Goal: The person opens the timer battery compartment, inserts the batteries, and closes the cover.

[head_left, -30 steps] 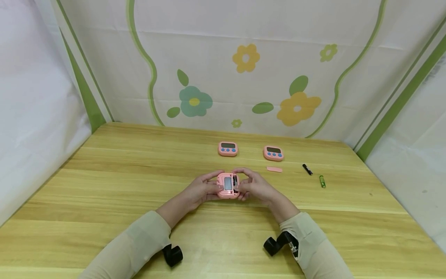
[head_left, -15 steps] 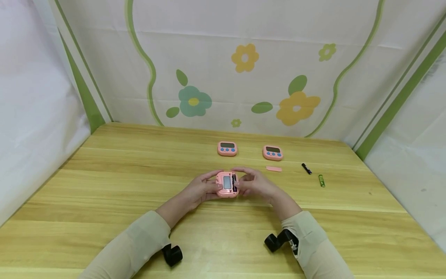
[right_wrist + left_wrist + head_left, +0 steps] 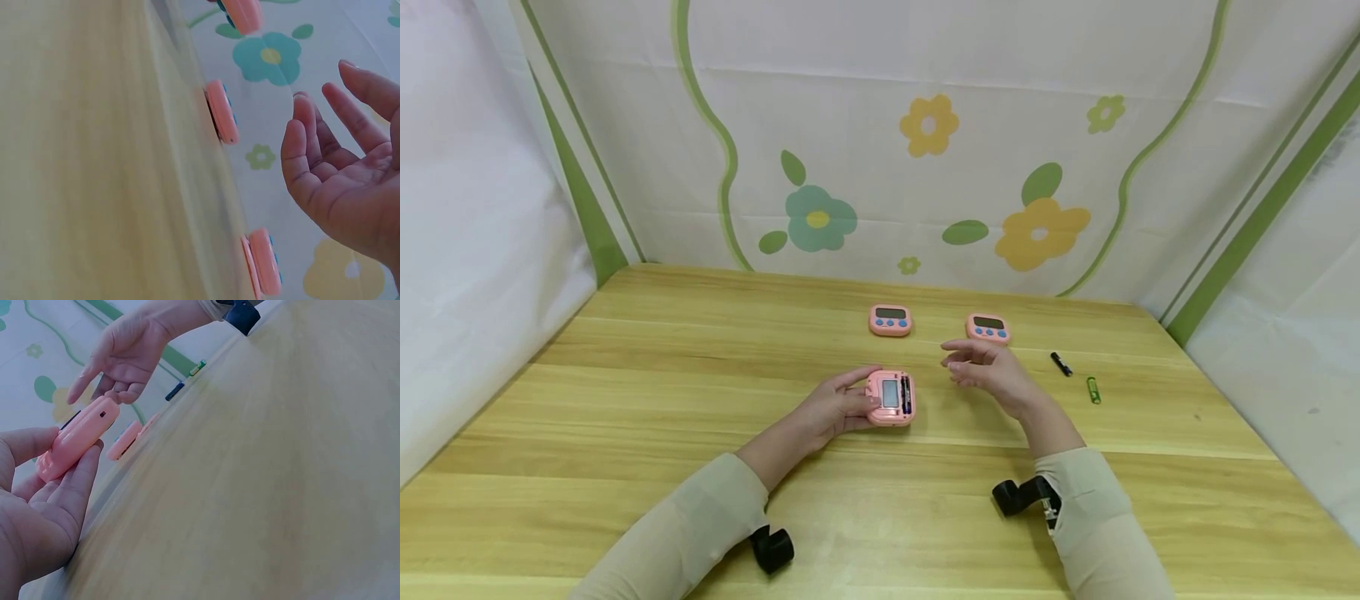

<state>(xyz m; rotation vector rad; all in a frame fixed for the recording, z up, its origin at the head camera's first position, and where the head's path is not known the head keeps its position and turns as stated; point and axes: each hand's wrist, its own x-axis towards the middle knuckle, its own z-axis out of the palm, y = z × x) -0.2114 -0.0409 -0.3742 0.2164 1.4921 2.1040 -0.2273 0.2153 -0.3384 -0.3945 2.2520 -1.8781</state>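
Observation:
My left hand (image 3: 831, 410) grips a pink digital timer (image 3: 880, 417), thumb on its back and fingers underneath. The timer's back faces up, and dark batteries (image 3: 906, 395) lie in its uncovered battery compartment on the right side. In the left wrist view the timer (image 3: 78, 440) is seen edge-on, held above the table. My right hand (image 3: 996, 375) is raised to the right of it, fingers loosely bent with nothing between them. A pink battery cover (image 3: 251, 269) lies on the table beside another timer; in the head view my right hand hides it.
Two more pink timers with blue buttons sit face up at the back, one in the middle (image 3: 891, 321) and one to its right (image 3: 988, 327). A black battery (image 3: 1062, 364) and a green battery (image 3: 1093, 390) lie on the wooden table (image 3: 662, 375) at the right.
My right hand has let go of the timer's right side and moved right and away from me, over the battery cover. My left hand has kept its hold in place.

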